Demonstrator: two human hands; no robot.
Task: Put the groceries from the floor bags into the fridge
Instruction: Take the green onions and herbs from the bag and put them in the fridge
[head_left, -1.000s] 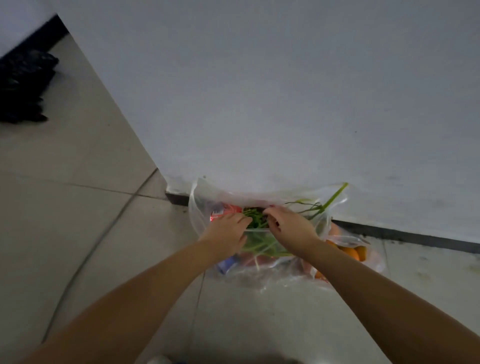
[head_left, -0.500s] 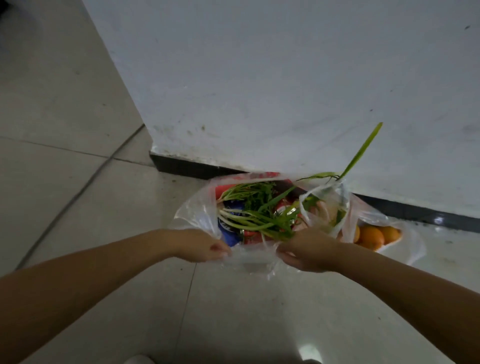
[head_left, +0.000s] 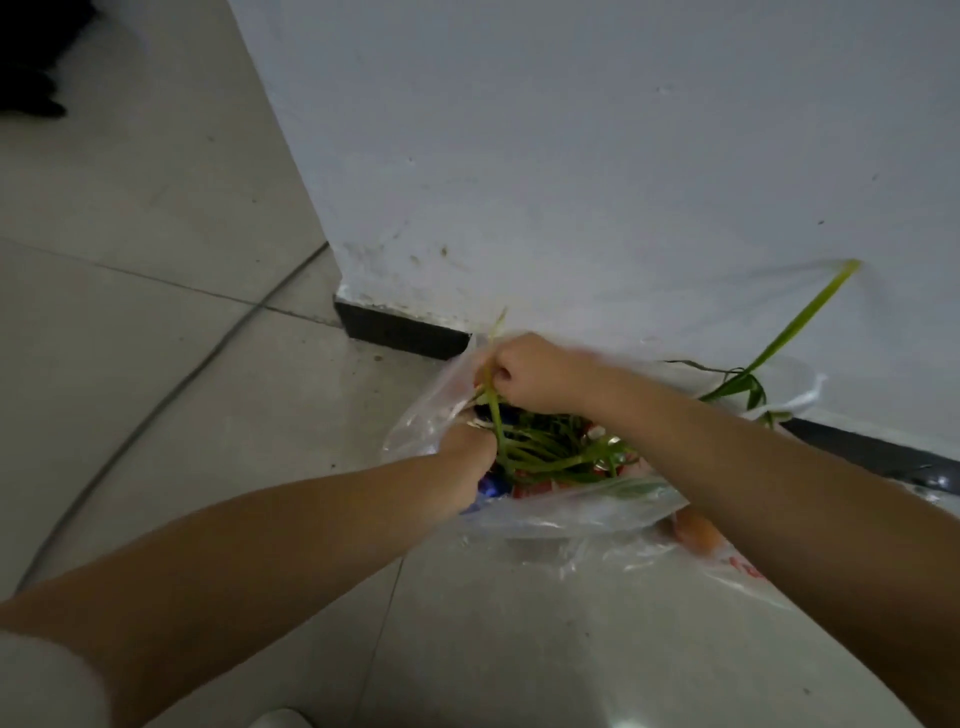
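Gripping the green stalks (head_left: 545, 452) at the clear plastic bag's (head_left: 587, 514) ten o'clock rim, the right hand (head_left: 524, 371) should lift slowly, gathering the whole bunch, while the left hand (head_left: 467, 447), fingers hidden inside, steadies the bag against the floor (head_left: 208, 364).

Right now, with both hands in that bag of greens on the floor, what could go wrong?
The right hand grips thin green stalks tangled over packets in the clear plastic bag; pulling may snap them or drag items out. The left hand is deep inside, so the thin plastic could tear. An orange lies loose at the edge and might roll off.
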